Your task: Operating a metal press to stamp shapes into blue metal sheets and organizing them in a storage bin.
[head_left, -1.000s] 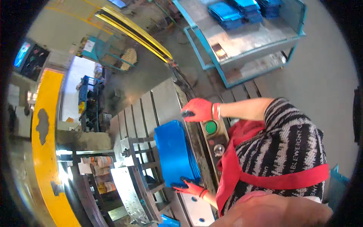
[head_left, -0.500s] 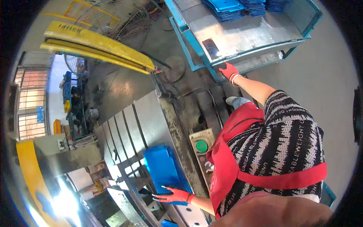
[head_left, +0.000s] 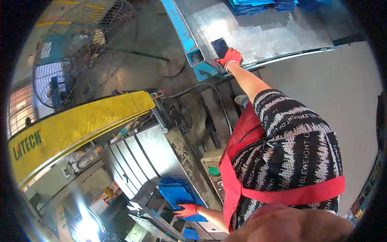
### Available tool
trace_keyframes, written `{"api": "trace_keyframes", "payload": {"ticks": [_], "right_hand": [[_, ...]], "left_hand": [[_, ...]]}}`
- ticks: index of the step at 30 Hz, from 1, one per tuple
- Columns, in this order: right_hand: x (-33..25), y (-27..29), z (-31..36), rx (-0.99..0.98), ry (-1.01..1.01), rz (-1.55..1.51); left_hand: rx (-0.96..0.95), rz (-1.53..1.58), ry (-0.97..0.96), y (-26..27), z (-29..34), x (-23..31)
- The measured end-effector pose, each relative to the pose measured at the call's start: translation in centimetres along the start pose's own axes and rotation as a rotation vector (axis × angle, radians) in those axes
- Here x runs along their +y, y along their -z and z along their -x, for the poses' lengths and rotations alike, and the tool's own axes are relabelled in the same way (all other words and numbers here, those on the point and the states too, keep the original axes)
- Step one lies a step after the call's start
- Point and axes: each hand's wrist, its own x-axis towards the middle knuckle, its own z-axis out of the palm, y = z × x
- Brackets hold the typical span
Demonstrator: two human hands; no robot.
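My left hand (head_left: 188, 210), in a red glove, lies over the near end of a stack of thin blue sheets (head_left: 177, 192) on the machine bed. Its fingers stretch out to the left across the sheets. My right hand (head_left: 231, 57), gloved in red with a white cuff, reaches far up to the metal cart (head_left: 274, 38). The fingers are spread at the cart's front edge, beside the lower corner of a dark phone (head_left: 219, 47) lying there. Whether they touch the phone I cannot tell.
A yellow machine arm (head_left: 84, 129) juts across the left. Below it lies the slotted metal bed (head_left: 149, 145). A control box with a green button (head_left: 214, 171) stands close to my apron. More blue sheets (head_left: 250, 7) are piled on the cart. A large wire fan (head_left: 86, 52) stands at far left.
My right hand has gone from short of the cart's edge onto it, next to the phone. My left hand stays on the blue sheets, its fingers less spread. The view has shifted.
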Motion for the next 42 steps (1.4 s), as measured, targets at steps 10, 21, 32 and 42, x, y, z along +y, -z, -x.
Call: {"api": "trace_keyframes", "payload": {"ticks": [10, 21, 32, 42], "right_hand": [[-1.3, -0.3, -0.8, 0.037, -0.023, 0.029], [-0.6, -2.2, 0.5, -0.021, 0.04, 0.047], [15.5, -9.0, 5.7, 0.301, -0.033, -0.637], [28.2, -21.7, 10.1, -0.803, 0.183, 0.127]], "left_hand": [[-0.028, -0.035, -0.068, -2.5, -0.4, -3.0], [0.032, -0.019, -0.045, -5.3, -1.4, -5.1], [0.078, 0.024, -0.051, -8.4, -2.5, -4.5], [-0.107, 0.205, -0.095, -15.0, -5.1, -5.5]]}}
